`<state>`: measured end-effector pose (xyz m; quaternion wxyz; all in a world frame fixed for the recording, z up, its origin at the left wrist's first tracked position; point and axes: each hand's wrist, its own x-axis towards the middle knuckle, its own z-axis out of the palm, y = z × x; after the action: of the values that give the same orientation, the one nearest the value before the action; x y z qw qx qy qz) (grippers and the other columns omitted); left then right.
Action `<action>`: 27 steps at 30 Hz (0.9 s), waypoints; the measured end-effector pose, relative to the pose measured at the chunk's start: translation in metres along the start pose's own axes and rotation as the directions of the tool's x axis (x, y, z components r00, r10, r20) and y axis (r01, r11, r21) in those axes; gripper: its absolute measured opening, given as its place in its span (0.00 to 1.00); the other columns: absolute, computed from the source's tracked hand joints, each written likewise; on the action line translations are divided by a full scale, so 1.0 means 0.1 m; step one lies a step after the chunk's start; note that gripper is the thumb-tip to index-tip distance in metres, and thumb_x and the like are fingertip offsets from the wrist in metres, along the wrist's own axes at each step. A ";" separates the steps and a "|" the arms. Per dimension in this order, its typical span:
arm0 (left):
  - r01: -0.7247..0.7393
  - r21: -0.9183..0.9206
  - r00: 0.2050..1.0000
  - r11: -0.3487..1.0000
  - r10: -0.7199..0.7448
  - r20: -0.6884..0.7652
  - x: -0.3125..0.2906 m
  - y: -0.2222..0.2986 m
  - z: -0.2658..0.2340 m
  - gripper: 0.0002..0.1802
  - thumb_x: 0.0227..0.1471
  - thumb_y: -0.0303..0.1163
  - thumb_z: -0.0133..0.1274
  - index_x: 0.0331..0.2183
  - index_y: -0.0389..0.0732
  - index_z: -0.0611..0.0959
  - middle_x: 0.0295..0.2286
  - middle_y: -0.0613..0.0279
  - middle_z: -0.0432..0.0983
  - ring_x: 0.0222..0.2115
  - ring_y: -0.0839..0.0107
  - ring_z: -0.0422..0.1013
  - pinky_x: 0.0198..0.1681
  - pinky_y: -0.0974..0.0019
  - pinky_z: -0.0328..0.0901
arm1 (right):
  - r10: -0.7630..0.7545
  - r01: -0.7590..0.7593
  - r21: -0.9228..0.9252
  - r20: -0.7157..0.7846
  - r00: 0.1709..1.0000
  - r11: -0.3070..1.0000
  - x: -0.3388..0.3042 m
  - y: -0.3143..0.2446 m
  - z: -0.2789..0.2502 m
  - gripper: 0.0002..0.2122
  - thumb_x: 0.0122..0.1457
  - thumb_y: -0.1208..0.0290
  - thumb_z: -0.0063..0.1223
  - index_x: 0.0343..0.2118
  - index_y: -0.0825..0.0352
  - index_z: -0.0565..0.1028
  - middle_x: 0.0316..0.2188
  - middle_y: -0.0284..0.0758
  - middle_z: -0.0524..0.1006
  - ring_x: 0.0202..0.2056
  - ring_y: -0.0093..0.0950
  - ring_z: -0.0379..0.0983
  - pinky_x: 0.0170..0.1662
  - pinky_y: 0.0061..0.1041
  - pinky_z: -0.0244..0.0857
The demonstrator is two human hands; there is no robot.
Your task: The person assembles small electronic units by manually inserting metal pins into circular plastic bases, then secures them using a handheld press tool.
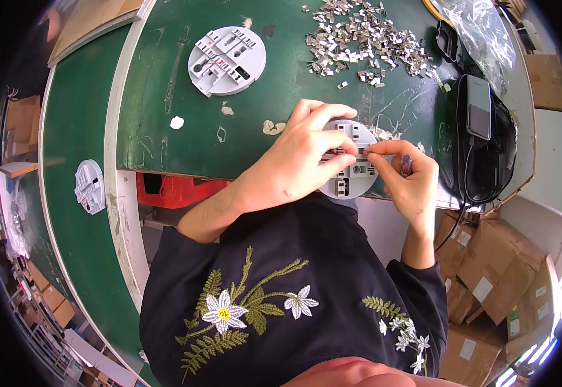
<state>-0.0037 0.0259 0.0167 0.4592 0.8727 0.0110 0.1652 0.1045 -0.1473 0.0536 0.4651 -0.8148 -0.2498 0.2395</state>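
A light grey round plastic base with moulded slots and small metal parts lies at the table's near edge, in front of my body. From the left, my left hand reaches over it, thumb and index finger bent together near its middle; those fingers partly cover it. My right hand is closed in a pinch at the base's right side, its fingertips close to the left ones. What sits in that pinch is too small to make out. Something purplish shows between the right hand's curled fingers.
A second grey round base with a short red wire lies farther left. Loose small metal clips are heaped at the back. On the right are a black case and a grey power bank with a cable. Another base lies far left.
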 end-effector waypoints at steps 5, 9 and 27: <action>0.192 -0.217 0.980 0.957 -0.177 0.087 0.03 -0.06 -0.11 0.07 0.51 0.28 0.61 0.34 0.37 0.84 0.54 0.58 0.69 0.52 0.62 0.62 0.54 0.60 0.62 | 0.000 0.000 -0.011 -0.002 1.000 1.000 -0.01 -0.01 0.01 0.04 0.53 0.81 0.62 0.32 0.67 0.82 0.13 0.21 0.64 0.15 0.11 0.52 0.19 0.11 0.45; 0.412 -0.467 0.905 0.782 -0.413 0.108 0.02 -0.08 -0.14 0.06 0.51 0.27 0.62 0.34 0.38 0.84 0.53 0.59 0.70 0.51 0.63 0.64 0.53 0.62 0.63 | 0.014 -0.014 -0.014 -0.001 1.000 1.000 -0.02 -0.04 0.02 0.05 0.52 0.82 0.61 0.32 0.67 0.82 0.16 0.22 0.68 0.17 0.11 0.53 0.21 0.10 0.45; -0.051 -0.008 0.981 0.999 0.049 -0.187 -0.08 -0.03 0.15 0.07 0.43 0.21 0.62 0.28 0.38 0.81 0.52 0.59 0.72 0.51 0.59 0.65 0.52 0.61 0.63 | -0.131 0.131 -0.015 -0.025 0.991 0.991 -0.08 0.01 0.12 0.06 0.48 0.84 0.62 0.28 0.66 0.79 0.29 0.24 0.77 0.21 0.12 0.55 0.24 0.11 0.46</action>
<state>-0.0063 0.0137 0.0044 0.4574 0.8505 0.0310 0.2580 0.0914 -0.1450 0.0483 0.4776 -0.8028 -0.2983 0.1960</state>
